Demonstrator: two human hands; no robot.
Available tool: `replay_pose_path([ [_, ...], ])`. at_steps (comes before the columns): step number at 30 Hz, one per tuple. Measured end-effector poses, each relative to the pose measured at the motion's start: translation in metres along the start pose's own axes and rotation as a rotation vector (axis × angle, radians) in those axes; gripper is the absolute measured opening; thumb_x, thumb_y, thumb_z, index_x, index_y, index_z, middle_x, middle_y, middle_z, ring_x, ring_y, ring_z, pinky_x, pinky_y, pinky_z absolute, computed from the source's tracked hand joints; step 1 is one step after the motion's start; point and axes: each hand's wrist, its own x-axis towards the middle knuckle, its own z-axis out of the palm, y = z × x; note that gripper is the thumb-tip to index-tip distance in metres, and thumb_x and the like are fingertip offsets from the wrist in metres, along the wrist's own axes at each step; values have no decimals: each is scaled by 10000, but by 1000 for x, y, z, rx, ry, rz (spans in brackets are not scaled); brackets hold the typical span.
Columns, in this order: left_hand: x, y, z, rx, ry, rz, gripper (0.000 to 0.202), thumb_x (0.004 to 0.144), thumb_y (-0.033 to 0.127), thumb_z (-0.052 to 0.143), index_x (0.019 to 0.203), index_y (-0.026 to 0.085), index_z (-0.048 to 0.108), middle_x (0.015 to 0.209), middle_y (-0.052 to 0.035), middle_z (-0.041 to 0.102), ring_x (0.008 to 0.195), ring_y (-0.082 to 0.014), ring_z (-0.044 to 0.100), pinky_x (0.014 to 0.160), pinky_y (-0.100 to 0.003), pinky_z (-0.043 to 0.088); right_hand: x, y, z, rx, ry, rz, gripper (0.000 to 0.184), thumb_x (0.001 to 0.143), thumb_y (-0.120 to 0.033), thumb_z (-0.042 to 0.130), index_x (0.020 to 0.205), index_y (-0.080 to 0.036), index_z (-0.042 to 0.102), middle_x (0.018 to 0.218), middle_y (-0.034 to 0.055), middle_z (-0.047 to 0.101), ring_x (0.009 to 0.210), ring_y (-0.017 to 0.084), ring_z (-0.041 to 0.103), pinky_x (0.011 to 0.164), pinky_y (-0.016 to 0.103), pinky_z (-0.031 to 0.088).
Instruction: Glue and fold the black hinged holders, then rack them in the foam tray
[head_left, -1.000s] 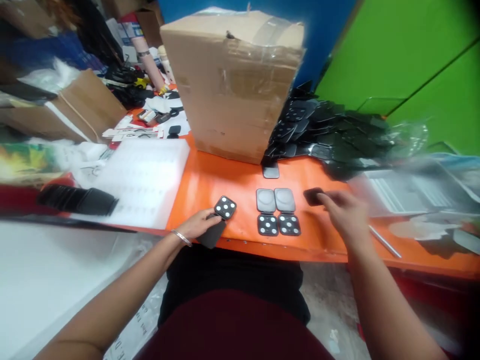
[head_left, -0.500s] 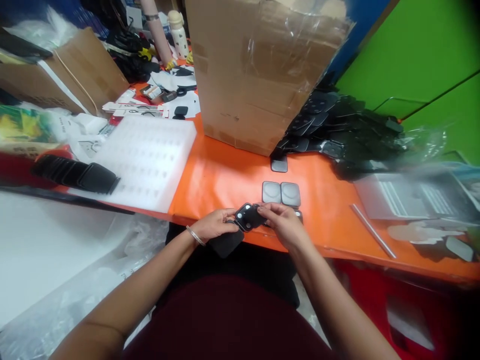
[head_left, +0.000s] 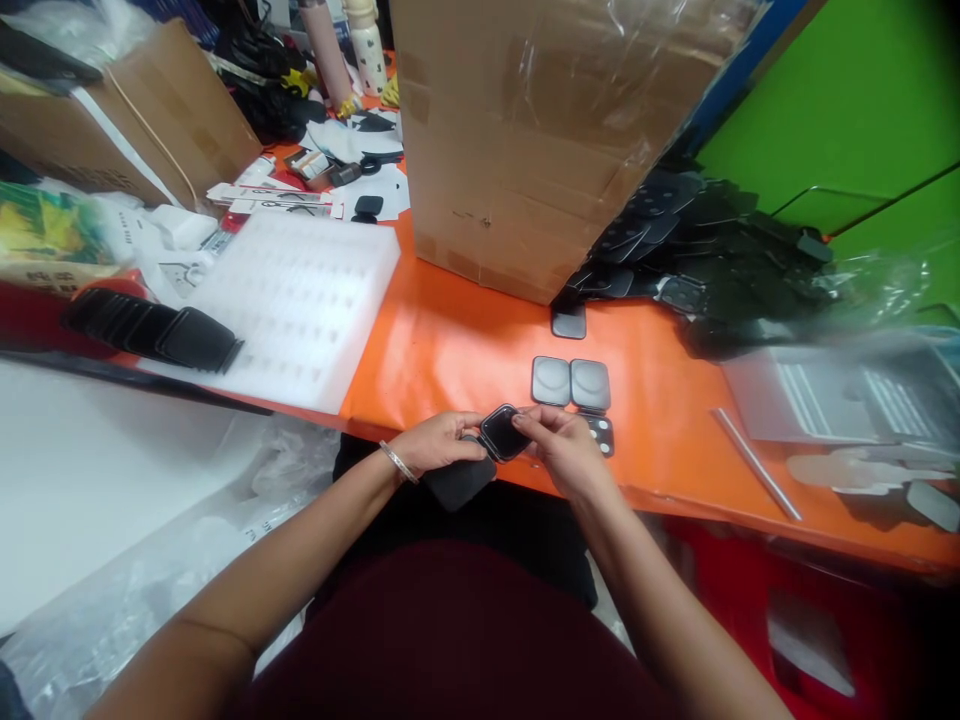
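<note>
My left hand [head_left: 442,443] grips a black folding square-panel device, which looks like a foldable charger, over the table's front edge. One panel [head_left: 461,484] hangs below my fingers; the other [head_left: 501,432] is tilted up between my hands, its face dark with a thin rim. With thumb and forefinger pinched, my right hand [head_left: 562,440] touches a black square piece lying on that upper panel; its fingertips partly hide the piece's edge. Just beyond, an unfolded device with two grey panels [head_left: 551,381] lies on the table, and a panel with white dots [head_left: 601,436] shows beside my right hand.
Behind stands a tall cardboard box [head_left: 495,150] on the orange table [head_left: 450,330]. White foam [head_left: 300,300] and a row of black panels [head_left: 157,330] lie left. Rightward are a dark heap [head_left: 720,250], a metal rod [head_left: 754,462] and a clear plastic bin [head_left: 817,385].
The black piece under my right fingers now covers the upper panel, whose white dots showed before. My view has shifted slightly, and my right hand has uncovered more of the dotted panel on the table.
</note>
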Motion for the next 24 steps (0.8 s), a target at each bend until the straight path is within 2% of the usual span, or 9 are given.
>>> replay_pose_path([
  [5, 1, -1, 0, -3, -8, -1, 401, 722, 227, 644, 1108, 123, 616, 821, -73, 696, 685, -169, 655, 578, -226, 439, 1, 1, 0, 5, 2, -6, 361, 502, -414, 852, 575, -156, 608, 711, 25, 653, 616, 140, 585, 554, 277, 515],
  [9, 1, -3, -1, -8, -22, -6, 390, 731, 224, 642, 1108, 129, 614, 834, -73, 696, 698, -170, 660, 577, -219, 437, 0, 1, 1, -45, 35, -25, 344, 534, -414, 832, 588, -165, 600, 659, 8, 632, 559, 122, 552, 489, 244, 465],
  [14, 1, -5, 2, -34, -20, 12, 393, 739, 218, 639, 1121, 127, 610, 820, -66, 688, 698, -164, 657, 579, -215, 431, -3, 0, 2, -125, 60, -75, 336, 578, -437, 792, 594, -169, 591, 660, 18, 637, 550, 135, 551, 492, 259, 454],
  [18, 0, -4, 7, -19, -2, 54, 407, 749, 235, 653, 1138, 126, 601, 815, -60, 678, 708, -162, 646, 596, -221, 430, -4, 4, 0, -298, 98, -269, 280, 676, -425, 723, 622, -170, 621, 715, 43, 650, 632, 168, 577, 559, 291, 473],
  [20, 0, -4, 11, -12, 15, 90, 406, 779, 295, 649, 1140, 115, 595, 825, -67, 674, 704, -157, 633, 599, -223, 424, -5, 6, -1, -409, 121, -390, 242, 734, -396, 682, 652, -173, 637, 736, 51, 649, 687, 182, 589, 614, 306, 484],
  [24, 2, -7, 16, 3, 152, 145, 375, 839, 421, 574, 1006, 89, 619, 753, -45, 633, 624, -118, 562, 564, -212, 382, -6, 11, -1, -602, 181, -633, 182, 820, -332, 618, 712, -186, 632, 806, 61, 634, 782, 196, 600, 677, 323, 500],
])
